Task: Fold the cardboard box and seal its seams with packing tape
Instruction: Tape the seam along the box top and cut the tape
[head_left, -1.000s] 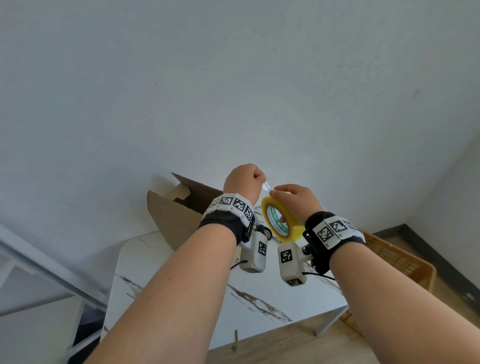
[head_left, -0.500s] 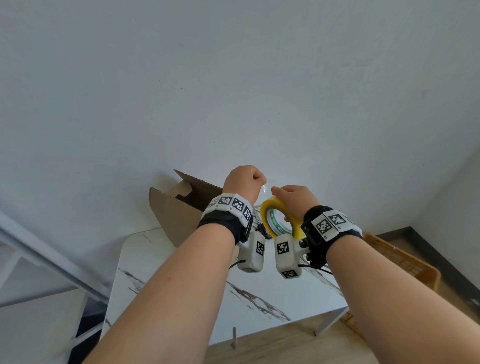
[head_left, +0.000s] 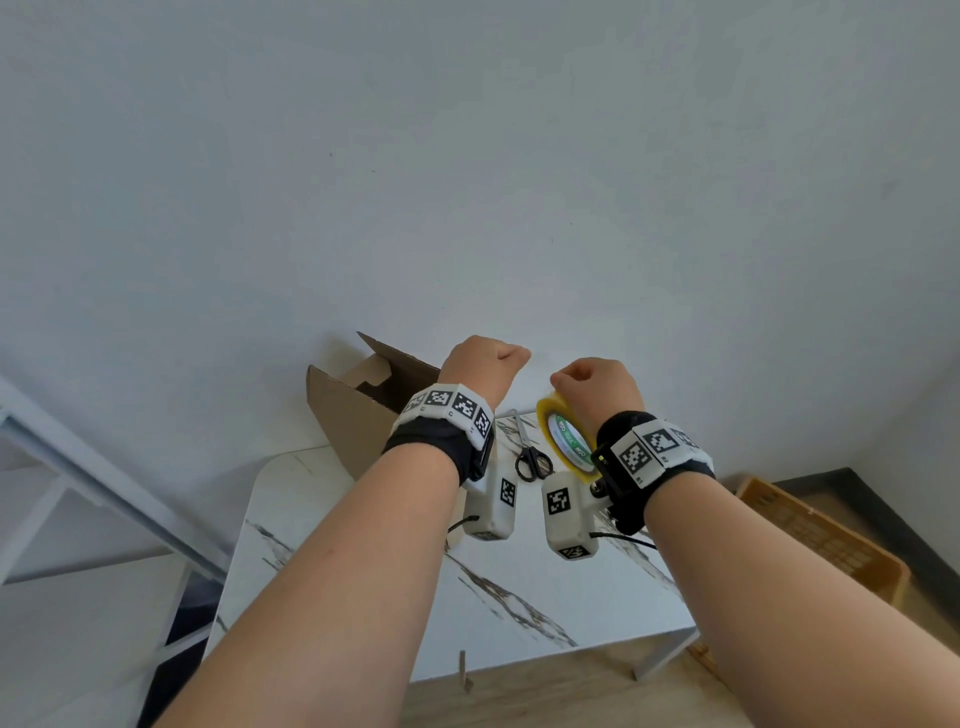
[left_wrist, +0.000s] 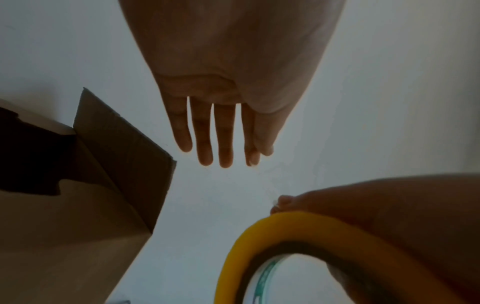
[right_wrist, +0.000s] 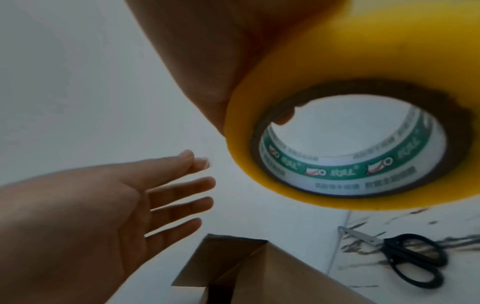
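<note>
Both of my hands are raised in front of the pale wall (head_left: 467, 182), above the far end of the surface (head_left: 545, 582). My right hand (head_left: 597, 387) has hold of the yellow roll of packing tape (head_left: 563, 441): in the right wrist view a fingertip shows inside the core, and the palm lies against the outside of the roll (right_wrist: 363, 102). The roll hangs just under that hand, edge-on in the head view, with its green and white printed core visible. My left hand (head_left: 480, 366) holds nothing. In the left wrist view its fingers (left_wrist: 202, 133) are stretched out nearly straight with small gaps between them, and the right wrist view shows the same hand (right_wrist: 116, 201) spread flat, palm open, with thumb and forefinger tips close together. Whether a thin strip of tape lies between those two tips I cannot tell. The two hands are near each other but apart.

Below and left of my left hand stands the cardboard box (head_left: 358, 410), resting on the surface close to the wall, its top open and its flaps standing up unsealed. In the left wrist view the box (left_wrist: 91, 195) is to the left of my fingers, not touching them. Black-handled scissors (head_left: 530, 452) lie on the marble-patterned surface between my two wrists in the head view, to the right of the box; the right wrist view shows the scissors (right_wrist: 405, 255) lying closed. On the floor to the right of the surface sits a tan slatted crate (head_left: 810, 530).
</note>
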